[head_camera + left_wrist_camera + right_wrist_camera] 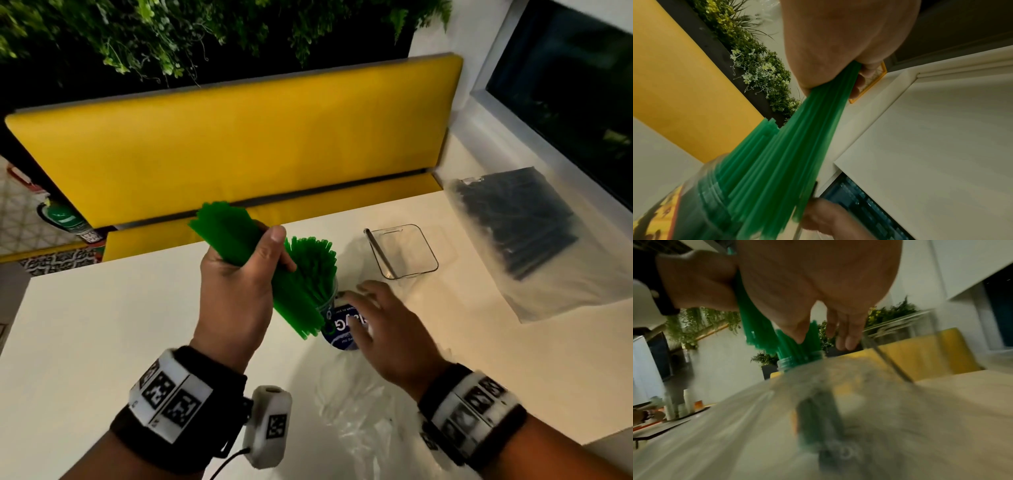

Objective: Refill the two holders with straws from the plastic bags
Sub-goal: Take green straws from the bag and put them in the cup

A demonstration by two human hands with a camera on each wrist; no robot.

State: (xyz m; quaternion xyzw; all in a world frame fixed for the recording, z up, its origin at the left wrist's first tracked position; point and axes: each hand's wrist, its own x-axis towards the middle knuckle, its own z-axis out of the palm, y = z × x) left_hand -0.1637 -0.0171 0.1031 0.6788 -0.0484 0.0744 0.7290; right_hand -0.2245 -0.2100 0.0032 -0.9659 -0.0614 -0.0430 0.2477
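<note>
Left fingers (274,253) gripping green straws (239,236), right fingers (363,329) spread beside jar (337,325), tray (402,251) beyond

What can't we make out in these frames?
- Jar label: head view, partly covered by right hand and blurred.
- Jar base: right wrist view, motion blur.
- Black straws count: head view, cloudy bag.
- Left hand fingertips: head view, behind green straws.

Yellow bench (239,144), hanging plants (154,34), window (565,85).
</note>
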